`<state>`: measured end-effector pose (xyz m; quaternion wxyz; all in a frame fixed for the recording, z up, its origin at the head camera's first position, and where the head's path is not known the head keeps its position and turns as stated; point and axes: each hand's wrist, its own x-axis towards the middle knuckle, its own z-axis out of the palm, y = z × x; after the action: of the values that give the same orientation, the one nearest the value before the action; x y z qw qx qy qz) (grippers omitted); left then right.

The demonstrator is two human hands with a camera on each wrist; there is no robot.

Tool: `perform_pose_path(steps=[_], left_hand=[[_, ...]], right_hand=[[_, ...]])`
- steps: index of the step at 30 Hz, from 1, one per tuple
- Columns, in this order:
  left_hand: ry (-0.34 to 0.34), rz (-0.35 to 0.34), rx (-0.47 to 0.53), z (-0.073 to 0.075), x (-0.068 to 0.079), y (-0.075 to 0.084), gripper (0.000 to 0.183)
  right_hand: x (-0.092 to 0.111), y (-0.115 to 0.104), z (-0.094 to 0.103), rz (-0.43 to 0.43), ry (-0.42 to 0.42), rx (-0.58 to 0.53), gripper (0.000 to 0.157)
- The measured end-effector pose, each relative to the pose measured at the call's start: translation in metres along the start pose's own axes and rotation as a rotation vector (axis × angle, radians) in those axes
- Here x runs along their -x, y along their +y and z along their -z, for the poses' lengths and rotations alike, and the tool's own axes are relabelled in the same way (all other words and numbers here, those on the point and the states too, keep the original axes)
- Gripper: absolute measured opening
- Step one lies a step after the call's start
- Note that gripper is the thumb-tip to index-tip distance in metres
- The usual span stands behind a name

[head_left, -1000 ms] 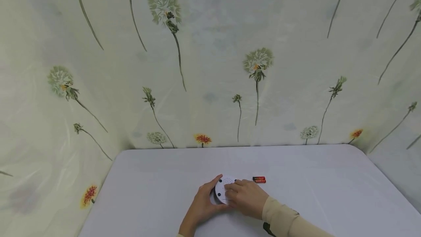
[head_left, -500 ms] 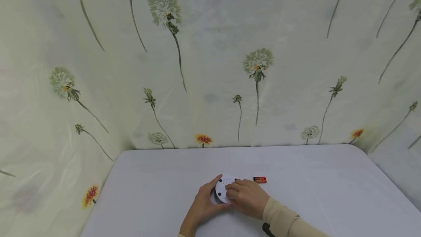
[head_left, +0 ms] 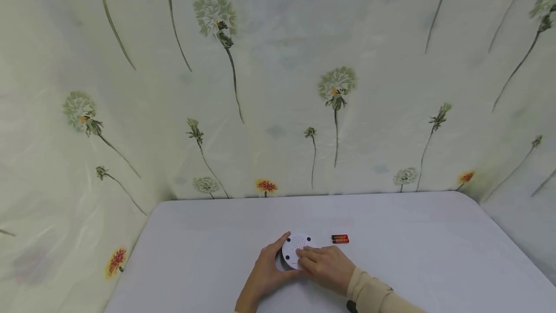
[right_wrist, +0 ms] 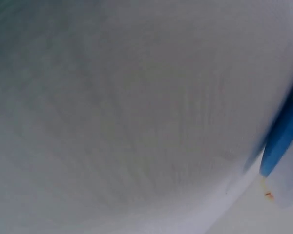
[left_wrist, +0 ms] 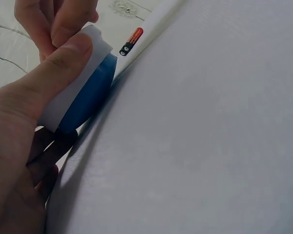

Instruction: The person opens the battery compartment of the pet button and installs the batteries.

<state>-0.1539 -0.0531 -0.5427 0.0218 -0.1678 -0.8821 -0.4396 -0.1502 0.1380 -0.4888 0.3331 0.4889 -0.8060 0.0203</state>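
Observation:
A round device (head_left: 292,253) with a white base lies face down, showing black rubber feet and a patch of small holes. Its underside body is blue (left_wrist: 90,95) in the left wrist view. My left hand (head_left: 267,269) grips the rim, thumb on the near side and fingers round the far left. My right hand (head_left: 326,265) has bent fingers (left_wrist: 63,24) with their tips on the base near its middle. Whether they pinch a small part there is hidden. The right wrist view shows only the device's blue side (right_wrist: 282,139), not the hand.
Two red and black batteries (head_left: 340,238) lie side by side on the white table (head_left: 208,245), just right of the device. Behind the table's far edge rises a curtain (head_left: 269,86) printed with dandelions. Something dark (head_left: 352,306) shows beneath the right wrist.
My right fingers have drawn back slightly from the device's upper right, baring a black foot there. The left hand keeps its grip. The batteries have stayed on the table; the view has shifted slightly.

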Motion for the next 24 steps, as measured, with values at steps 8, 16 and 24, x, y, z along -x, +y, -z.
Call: perform_pose_path(steps=[8,16,24], left_hand=[[-0.019,0.011,0.023,0.000,0.001,-0.002,0.091],[-0.022,0.011,0.038,0.002,0.000,0.000,0.093],[0.004,0.019,0.010,0.001,0.002,0.000,0.090]], right_hand=[[-0.005,0.002,0.002,-0.038,-0.052,-0.061,0.011],[-0.014,0.006,0.013,-0.096,-0.195,-0.164,0.005],[-0.016,0.001,0.014,-0.011,-0.244,-0.039,0.013]])
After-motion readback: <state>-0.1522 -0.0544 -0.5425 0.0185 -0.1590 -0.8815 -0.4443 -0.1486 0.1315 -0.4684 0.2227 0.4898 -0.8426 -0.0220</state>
